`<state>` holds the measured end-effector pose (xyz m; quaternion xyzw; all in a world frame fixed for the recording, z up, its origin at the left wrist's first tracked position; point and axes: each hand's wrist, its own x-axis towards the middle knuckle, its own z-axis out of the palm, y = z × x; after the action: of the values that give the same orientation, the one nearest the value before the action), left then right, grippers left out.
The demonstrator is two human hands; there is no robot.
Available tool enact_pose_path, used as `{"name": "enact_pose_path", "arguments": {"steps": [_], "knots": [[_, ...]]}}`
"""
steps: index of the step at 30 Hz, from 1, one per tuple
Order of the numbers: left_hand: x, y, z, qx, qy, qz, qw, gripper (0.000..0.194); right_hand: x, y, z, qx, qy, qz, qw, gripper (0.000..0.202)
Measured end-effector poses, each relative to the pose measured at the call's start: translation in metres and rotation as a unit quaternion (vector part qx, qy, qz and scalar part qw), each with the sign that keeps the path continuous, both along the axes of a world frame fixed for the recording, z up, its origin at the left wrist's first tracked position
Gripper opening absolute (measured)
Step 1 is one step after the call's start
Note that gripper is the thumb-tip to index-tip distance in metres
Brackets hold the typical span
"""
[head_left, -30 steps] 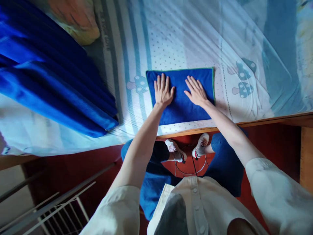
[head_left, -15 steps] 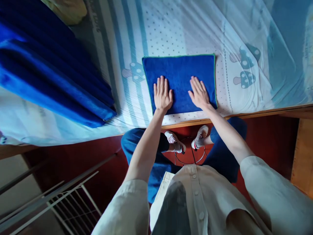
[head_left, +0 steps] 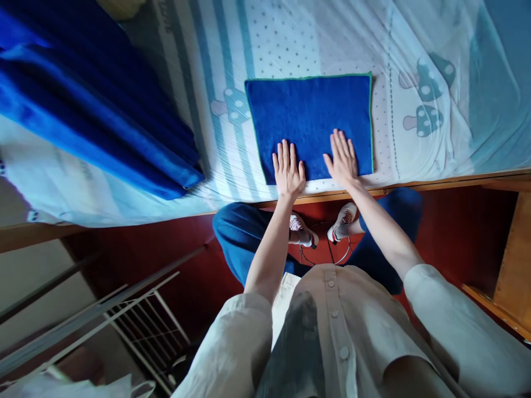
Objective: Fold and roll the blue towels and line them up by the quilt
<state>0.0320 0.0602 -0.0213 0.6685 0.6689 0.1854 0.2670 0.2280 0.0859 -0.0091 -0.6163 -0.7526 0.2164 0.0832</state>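
A blue cloth [head_left: 309,110] with a green edge lies spread flat on the patterned bed sheet [head_left: 274,33], close to the bed's front edge. My left hand [head_left: 289,170] rests palm down on the cloth's near edge, left of the middle, fingers stretched out. On the right part of the cloth, my right hand [head_left: 342,157] also lies flat, its fingers slightly spread. Neither hand grips anything. The cloth's far half is uncovered and looks smooth.
Blue fabric [head_left: 136,127] hangs in folds over the bed at the left. Along the bed's front runs a wooden edge [head_left: 456,181], with my knees just below it. A metal rack [head_left: 145,320] stands at lower left, and wooden furniture [head_left: 514,260] at the right.
My left hand has slid toward the near edge of the cloth and a little right. The right hand has also moved nearer that edge. The view has shifted slightly.
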Motion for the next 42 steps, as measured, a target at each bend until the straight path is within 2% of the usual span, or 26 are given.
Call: {"name": "enact_pose_path", "arguments": {"steps": [3,5,10,13,15,18,22,24,27,29,31,33,38,42], "knots": [[-0.027,-0.013,0.006,-0.014,0.02,0.008,1.0,0.07,0.042,-0.01,-0.001,0.001,-0.016,-0.025,1.0,0.071],[-0.038,-0.018,0.009,-0.019,0.023,0.01,1.0,0.07,0.059,-0.014,-0.001,0.002,-0.017,-0.023,1.0,0.071],[-0.039,-0.023,0.014,-0.022,0.013,0.01,1.0,0.071,0.058,-0.016,0.004,-0.009,-0.004,-0.027,1.0,0.07],[-0.038,-0.011,0.016,-0.019,0.003,-0.007,1.0,0.073,0.053,-0.007,0.004,-0.011,0.004,-0.023,1.0,0.07],[-0.04,0.01,0.015,-0.015,-0.003,-0.019,1.0,0.075,0.052,0.01,0.001,-0.004,0.007,-0.014,1.0,0.07],[-0.044,0.058,0.008,-0.018,-0.007,-0.03,0.999,0.078,0.051,0.049,-0.006,0.0,0.004,-0.009,1.0,0.069],[-0.057,0.131,-0.012,-0.024,0.004,-0.041,0.999,0.085,0.057,0.111,-0.016,-0.009,-0.015,-0.033,0.999,0.073],[-0.066,0.161,-0.024,-0.025,0.006,-0.046,0.999,0.089,0.064,0.136,-0.02,-0.005,-0.019,-0.039,0.999,0.077],[-0.076,0.189,-0.037,-0.014,0.0,-0.041,0.999,0.084,0.076,0.159,-0.028,0.009,-0.008,-0.02,1.0,0.081],[-0.078,0.193,-0.039,-0.005,-0.009,-0.032,0.999,0.077,0.082,0.164,-0.033,0.018,0.005,-0.01,1.0,0.081],[-0.076,0.184,-0.033,-0.015,0.005,-0.029,0.999,0.075,0.085,0.158,-0.034,0.022,0.013,-0.018,1.0,0.078],[-0.072,0.161,-0.02,-0.035,0.029,-0.027,0.999,0.076,0.085,0.143,-0.029,0.022,0.0,-0.035,0.999,0.074],[-0.066,0.067,0.01,-0.033,0.002,0.017,0.999,0.075,0.087,0.071,-0.004,0.004,-0.034,-0.04,0.999,0.067],[-0.07,-0.002,0.013,-0.022,-0.002,0.035,0.999,0.076,0.095,0.008,0.005,0.012,-0.007,-0.036,0.999,0.064]]}}
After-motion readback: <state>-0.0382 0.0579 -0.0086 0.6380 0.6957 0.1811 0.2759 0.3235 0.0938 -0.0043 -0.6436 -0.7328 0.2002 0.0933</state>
